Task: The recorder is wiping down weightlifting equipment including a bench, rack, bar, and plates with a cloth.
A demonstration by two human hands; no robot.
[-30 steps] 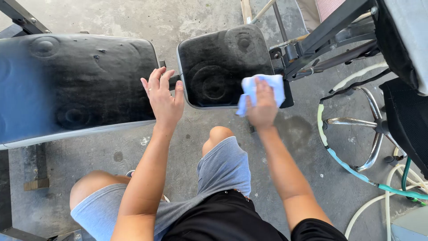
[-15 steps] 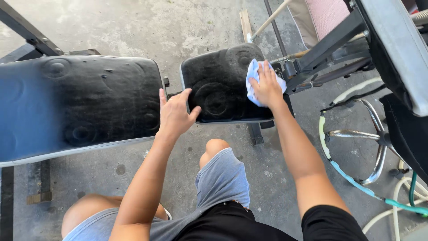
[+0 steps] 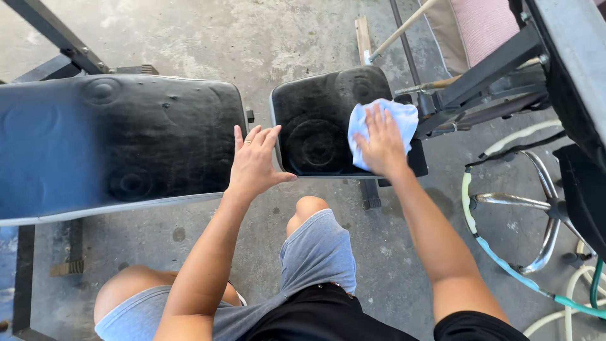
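- Right hand (image 3: 382,146) pressed flat, fingers spread, on a crumpled pale blue cloth (image 3: 379,125); cloth sits on the right side of the small black padded seat cushion (image 3: 319,129) of a workout bench.
- Left hand (image 3: 254,165) open, holding nothing, fingers fanned; it braces over the gap between the seat cushion's left edge and the long black padded backrest (image 3: 120,148) to the left. Whether the palm really bears on the pad, cannot tell.
- Hands apart, one at each side of the small cushion.
- Both pads look dusty, with grey film and ring marks.
- Right of the bench: dark metal frame bars (image 3: 489,76), chrome chair base (image 3: 536,208), pale and teal hoses (image 3: 505,259) on the concrete floor (image 3: 252,38).
- Risks, my read:
  - Cloth is near the cushion's right edge, next to the frame joint; a long stroke could snag it there or bang knuckles on metal.
  - Left fingers sit over the gap by the hinge; if the seat pad shifts under pressure, pinch hazard.
  - Bunched cloth may just smear the dust.
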